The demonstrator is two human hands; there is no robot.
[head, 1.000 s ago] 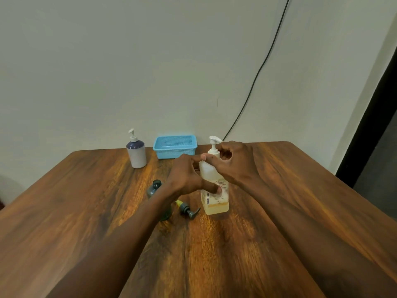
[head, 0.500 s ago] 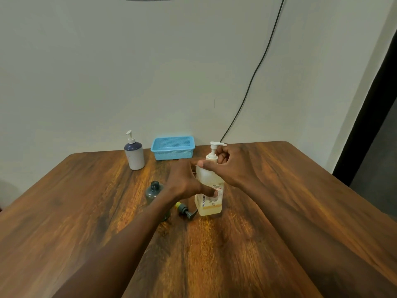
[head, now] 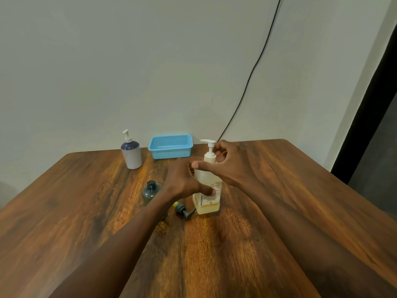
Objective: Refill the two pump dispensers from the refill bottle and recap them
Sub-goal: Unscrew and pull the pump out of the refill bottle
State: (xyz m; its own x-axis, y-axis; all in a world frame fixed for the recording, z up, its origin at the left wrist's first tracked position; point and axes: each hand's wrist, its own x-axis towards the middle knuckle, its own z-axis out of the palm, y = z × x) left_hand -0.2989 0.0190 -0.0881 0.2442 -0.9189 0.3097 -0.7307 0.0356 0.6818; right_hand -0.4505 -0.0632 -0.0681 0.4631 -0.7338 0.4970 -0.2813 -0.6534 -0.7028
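Observation:
A clear refill bottle (head: pixel 207 204) with a little yellow liquid and a white pump top (head: pixel 208 147) stands upright mid-table. My left hand (head: pixel 184 181) wraps its body from the left, thumb on the label. My right hand (head: pixel 223 164) holds the collar of the white pump top. A dark grey dispenser bottle (head: pixel 151 191) stands uncapped just left of my left wrist, partly hidden by my forearm. Its dark pump head (head: pixel 182 209) with a yellow collar lies on the table beside the refill bottle. A white and navy pump dispenser (head: pixel 131 152) stands capped at the back left.
A blue perforated plastic basket (head: pixel 170 146) sits at the back edge against the wall. A black cable (head: pixel 253 67) runs down the wall behind the table. The wooden table (head: pixel 214 254) ends at a dark doorway on the right.
The white pump nozzle has turned, from pointing right to pointing left, under my right hand. The view has shifted slightly; both hands stay on the refill bottle.

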